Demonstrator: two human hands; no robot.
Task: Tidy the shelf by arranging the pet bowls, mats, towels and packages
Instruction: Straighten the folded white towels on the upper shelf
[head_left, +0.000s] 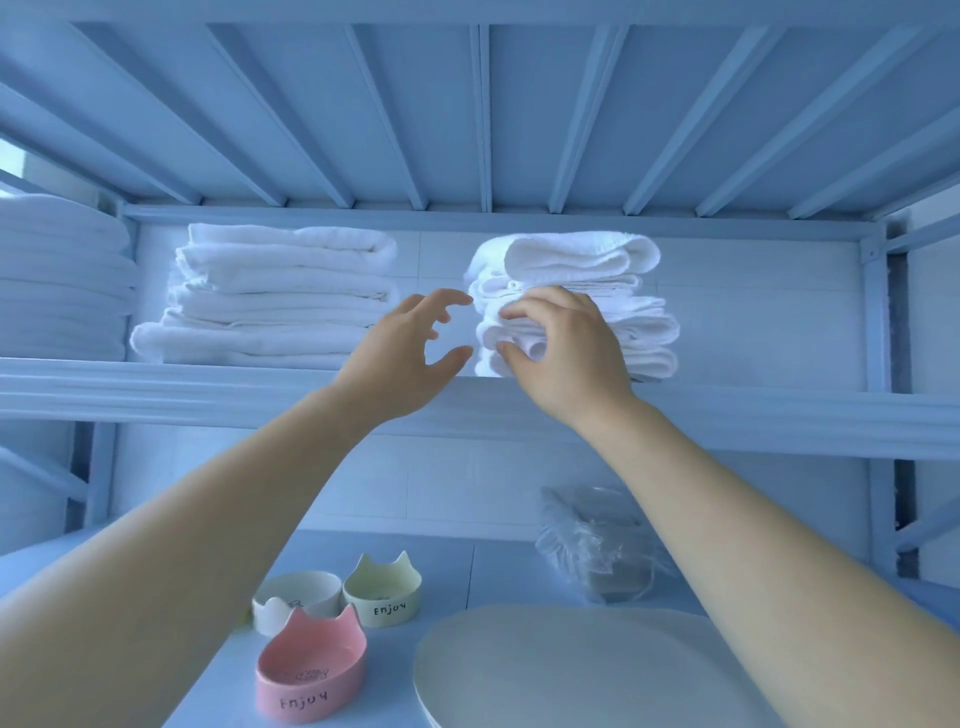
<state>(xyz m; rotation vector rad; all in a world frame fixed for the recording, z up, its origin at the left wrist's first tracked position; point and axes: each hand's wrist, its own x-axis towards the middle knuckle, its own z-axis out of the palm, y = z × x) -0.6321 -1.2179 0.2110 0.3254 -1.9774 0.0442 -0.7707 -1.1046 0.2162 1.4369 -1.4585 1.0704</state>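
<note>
Upper shelf (208, 384): carries two towel stacks side by side, well apart.
Left towel stack (280, 296): on the upper shelf, left of middle.
Right towel stack (613, 291): on the same shelf, right of middle.
Far-left pile (57, 280): beyond the left post, at the same level.
Right hand (566, 348): at the front of the right towel stack, pinching its folds.
Left hand (400, 353): between the stacks, just beside the right one.
Lower shelf (498, 571): below, holding the rest.
Front bowl (311, 670): nearest, at the left.
Back-left bowl (296, 597): just behind it.
Back-right bowl (382, 592): beside the back-left bowl.
Round mat (561, 670): right of the bowls, at the front.
Wrapped package (597, 545): behind the mat.
</note>
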